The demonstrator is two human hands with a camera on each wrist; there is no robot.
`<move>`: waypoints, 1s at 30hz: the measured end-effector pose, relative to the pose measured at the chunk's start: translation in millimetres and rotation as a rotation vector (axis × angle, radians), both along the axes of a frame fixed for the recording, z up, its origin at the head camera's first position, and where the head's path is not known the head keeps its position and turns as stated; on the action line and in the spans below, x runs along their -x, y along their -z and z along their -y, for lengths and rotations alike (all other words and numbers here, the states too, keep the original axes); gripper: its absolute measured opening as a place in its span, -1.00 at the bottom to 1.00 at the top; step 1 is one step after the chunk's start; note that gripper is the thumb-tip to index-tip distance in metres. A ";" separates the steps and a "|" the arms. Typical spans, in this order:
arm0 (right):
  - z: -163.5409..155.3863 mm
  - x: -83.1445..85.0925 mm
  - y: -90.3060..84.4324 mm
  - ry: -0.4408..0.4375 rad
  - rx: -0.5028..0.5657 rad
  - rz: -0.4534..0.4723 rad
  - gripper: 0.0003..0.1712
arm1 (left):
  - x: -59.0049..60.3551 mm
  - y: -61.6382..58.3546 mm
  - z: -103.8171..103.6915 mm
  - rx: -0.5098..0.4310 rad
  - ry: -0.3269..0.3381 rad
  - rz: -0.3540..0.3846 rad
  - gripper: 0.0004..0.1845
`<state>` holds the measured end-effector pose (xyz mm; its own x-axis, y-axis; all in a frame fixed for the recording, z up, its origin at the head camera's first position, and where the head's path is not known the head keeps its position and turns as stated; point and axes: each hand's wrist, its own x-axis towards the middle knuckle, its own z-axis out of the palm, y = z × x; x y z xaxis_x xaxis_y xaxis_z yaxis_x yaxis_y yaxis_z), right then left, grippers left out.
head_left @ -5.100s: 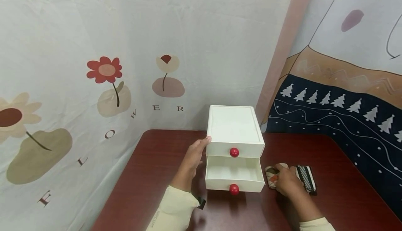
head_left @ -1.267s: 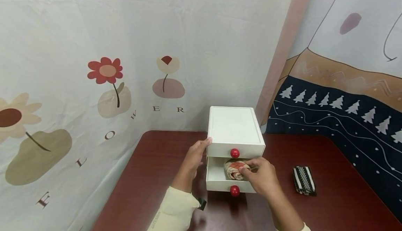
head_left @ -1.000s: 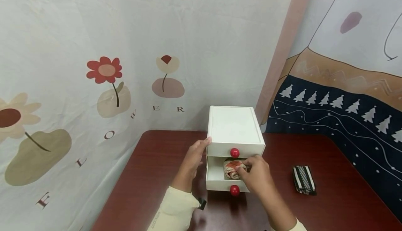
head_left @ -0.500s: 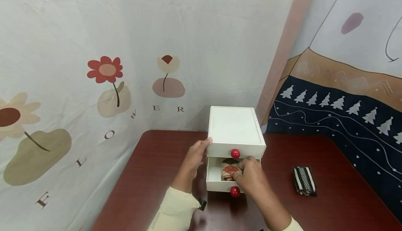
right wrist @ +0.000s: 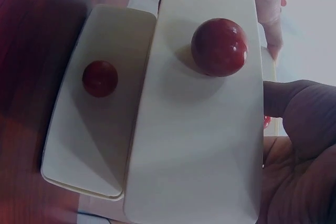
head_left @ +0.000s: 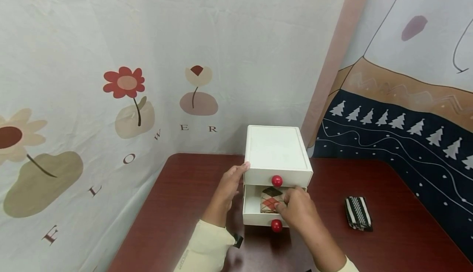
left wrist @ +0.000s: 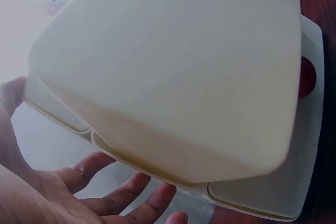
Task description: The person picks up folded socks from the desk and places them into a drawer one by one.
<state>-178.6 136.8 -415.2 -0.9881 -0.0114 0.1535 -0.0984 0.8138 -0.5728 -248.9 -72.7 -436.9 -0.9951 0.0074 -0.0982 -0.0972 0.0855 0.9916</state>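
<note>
A white two-drawer box [head_left: 277, 153] stands on the dark red table [head_left: 177, 206]. Its upper drawer is closed and has a red knob [head_left: 276, 180] [right wrist: 219, 46]. The lower drawer [head_left: 253, 214] is pulled out and has its own red knob [head_left: 275, 225] [right wrist: 100, 78]. A folded argyle sock bundle [head_left: 271, 200] lies inside it. My right hand [head_left: 295, 210] reaches into that drawer, thumb and fingers pinching the bundle's right edge. My left hand [head_left: 230, 181] presses flat against the box's left side, and its straight fingers [left wrist: 121, 198] show in the left wrist view.
A folded black-and-white striped sock bundle [head_left: 357, 213] lies on the table to the right of the box. Printed cloth backdrops [head_left: 111, 79] hang close behind and on both sides of the table.
My right hand carried the argyle bundle from the table into the open lower drawer and has lowered it so that it lies flat. The left hand and box have not moved.
</note>
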 end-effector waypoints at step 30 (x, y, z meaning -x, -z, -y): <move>13.2 -63.0 32.7 0.138 -0.088 -0.176 -0.76 | -1.1 0.6 -0.3 0.006 -0.006 0.000 -0.28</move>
<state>-115.6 123.6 -447.9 -0.9392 0.1006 0.3282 -0.0751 0.8726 -0.4825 -247.8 -72.3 -437.5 -0.9951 0.0005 -0.0985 -0.0981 0.0909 0.9910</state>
